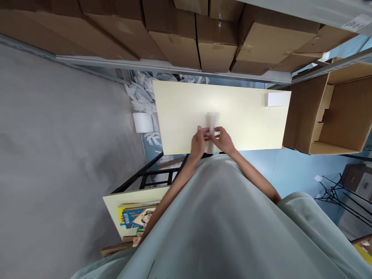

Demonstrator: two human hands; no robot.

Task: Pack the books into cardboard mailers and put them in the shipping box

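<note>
Both my hands meet over the near edge of a pale yellow table [247, 116]. My left hand [198, 142] and my right hand [223, 140] are closed on the near end of a small pale strip-like object [212, 123] that lies on the table and is blurred. Its far end reaches toward the table's middle. What the object is cannot be made out. A small white box [276, 99] sits at the table's far right corner, well away from both hands.
Stacked cardboard boxes [186, 35] fill a shelf beyond the table. An open cardboard box [334, 112] stands to the right. A white roll [143, 122] and white paper scraps [142, 93] lie left of the table. A colourful boxed item [136, 217] rests on a lower surface.
</note>
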